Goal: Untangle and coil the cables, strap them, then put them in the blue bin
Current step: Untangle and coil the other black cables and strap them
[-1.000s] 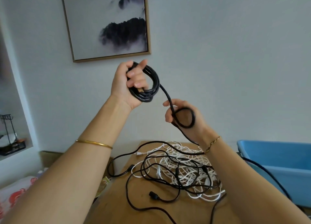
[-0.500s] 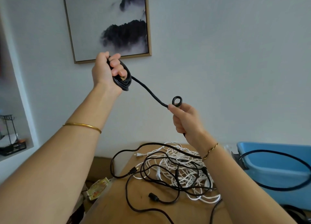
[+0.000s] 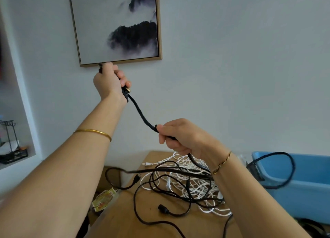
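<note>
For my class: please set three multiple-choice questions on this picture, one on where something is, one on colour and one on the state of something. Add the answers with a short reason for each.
1. Where does the blue bin stand?
A) to the right of the table
B) hung on the wall
C) on the left-hand shelf

2. What colours are the tangled cables on the table?
A) red and green
B) black and white
C) all blue

3. What is the state of the black cable that is up in the air?
A) lying untouched
B) strapped inside the bin
C) gripped by both hands

Answers:
1 A: the blue bin sits at the right edge of the view, past the table.
2 B: only black and white strands show in the heap.
3 C: the left hand and the right hand each grip it.
</note>
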Motion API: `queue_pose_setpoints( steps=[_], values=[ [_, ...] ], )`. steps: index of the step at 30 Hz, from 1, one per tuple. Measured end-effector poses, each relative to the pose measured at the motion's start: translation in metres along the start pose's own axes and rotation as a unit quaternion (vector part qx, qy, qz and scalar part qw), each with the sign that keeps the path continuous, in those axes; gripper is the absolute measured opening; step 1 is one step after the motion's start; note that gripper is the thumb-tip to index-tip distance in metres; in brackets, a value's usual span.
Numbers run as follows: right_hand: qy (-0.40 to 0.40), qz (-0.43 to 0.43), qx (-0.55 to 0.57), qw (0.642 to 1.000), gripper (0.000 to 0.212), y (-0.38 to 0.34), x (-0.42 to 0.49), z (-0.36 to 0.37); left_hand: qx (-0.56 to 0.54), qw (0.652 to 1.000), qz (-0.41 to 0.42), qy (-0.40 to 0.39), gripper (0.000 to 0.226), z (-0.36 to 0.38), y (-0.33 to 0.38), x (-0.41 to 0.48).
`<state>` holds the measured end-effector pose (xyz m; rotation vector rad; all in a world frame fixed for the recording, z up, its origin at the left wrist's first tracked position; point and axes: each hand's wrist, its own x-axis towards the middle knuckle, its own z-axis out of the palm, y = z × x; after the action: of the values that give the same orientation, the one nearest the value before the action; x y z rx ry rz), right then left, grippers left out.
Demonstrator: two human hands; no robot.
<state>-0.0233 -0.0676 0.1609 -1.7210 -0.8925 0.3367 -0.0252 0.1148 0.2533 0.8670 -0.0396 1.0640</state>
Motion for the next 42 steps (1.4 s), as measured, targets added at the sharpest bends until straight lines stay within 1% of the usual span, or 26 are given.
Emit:
queue_pose_setpoints(
  steps=[4,6,9,11,13,15,17,20,22,27,29,30,32,34,36,39,40,41,42],
  values=[
    [-0.035,-0.013,-0.043,0.998,0.040,-0.015,-0.005,0.005,0.120,0.991,0.058,-0.032,0.017,-0.005,-0.016,-0.009],
    [-0.034,-0.020,-0.053,0.998,0.040,-0.019,-0.006,0.006,0.202,0.973,0.090,-0.069,0.013,-0.008,-0.023,-0.015],
    [0.010,-0.048,-0.067,0.997,0.040,-0.026,-0.008,-0.001,0.320,0.927,0.132,-0.146,0.016,-0.011,-0.031,-0.024],
    [0.054,-0.070,-0.106,0.990,0.035,-0.030,-0.011,-0.005,0.375,0.897,0.150,-0.178,0.020,-0.009,-0.034,-0.029],
    [0.103,-0.099,-0.154,0.978,0.030,-0.030,-0.011,-0.008,0.433,0.865,0.157,-0.200,0.024,-0.007,-0.034,-0.029],
    [0.158,-0.144,-0.185,0.959,0.027,-0.026,-0.008,-0.013,0.496,0.820,0.166,-0.232,0.026,-0.006,-0.033,-0.030],
    [0.210,-0.182,-0.209,0.938,0.026,-0.021,-0.003,-0.021,0.546,0.778,0.157,-0.270,0.026,-0.006,-0.031,-0.033],
    [0.264,-0.213,-0.243,0.909,0.017,-0.014,0.007,-0.032,0.581,0.734,0.131,-0.328,0.028,-0.006,-0.027,-0.040],
    [0.275,-0.221,-0.250,0.902,0.015,-0.010,0.014,-0.039,0.584,0.713,0.117,-0.370,0.031,-0.007,-0.024,-0.045],
    [0.207,-0.209,-0.230,0.928,0.015,-0.003,0.027,-0.052,0.549,0.695,0.079,-0.457,0.033,-0.011,-0.014,-0.055],
    [0.180,-0.203,-0.216,0.938,0.017,-0.004,0.029,-0.055,0.525,0.695,0.041,-0.490,0.027,-0.012,-0.009,-0.057],
    [0.170,-0.198,-0.210,0.942,0.016,-0.003,0.030,-0.057,0.509,0.698,0.015,-0.503,0.029,-0.011,-0.007,-0.058],
    [0.145,-0.188,-0.206,0.949,0.012,0.000,0.031,-0.060,0.477,0.703,-0.031,-0.527,0.044,-0.011,-0.004,-0.059],
    [0.125,-0.197,-0.213,0.949,0.011,0.003,0.031,-0.060,0.450,0.718,-0.039,-0.529,0.042,-0.011,-0.004,-0.060],
    [0.138,-0.218,-0.239,0.936,0.013,0.008,0.033,-0.057,0.422,0.756,-0.044,-0.498,0.032,-0.011,-0.005,-0.060],
    [0.186,-0.265,-0.350,0.879,0.023,0.015,0.035,-0.043,0.334,0.826,-0.071,-0.448,0.020,-0.008,-0.008,-0.061],
    [0.190,-0.272,-0.364,0.870,0.028,0.017,0.036,-0.036,0.311,0.843,-0.077,-0.433,0.015,-0.005,-0.009,-0.062],
    [0.191,-0.275,-0.352,0.874,0.029,0.017,0.035,-0.028,0.298,0.854,-0.070,-0.420,0.010,-0.003,-0.010,-0.062],
    [0.196,-0.274,-0.315,0.887,0.025,0.017,0.033,-0.019,0.296,0.862,-0.055,-0.408,0.007,0.000,-0.011,-0.062]
  ],
)
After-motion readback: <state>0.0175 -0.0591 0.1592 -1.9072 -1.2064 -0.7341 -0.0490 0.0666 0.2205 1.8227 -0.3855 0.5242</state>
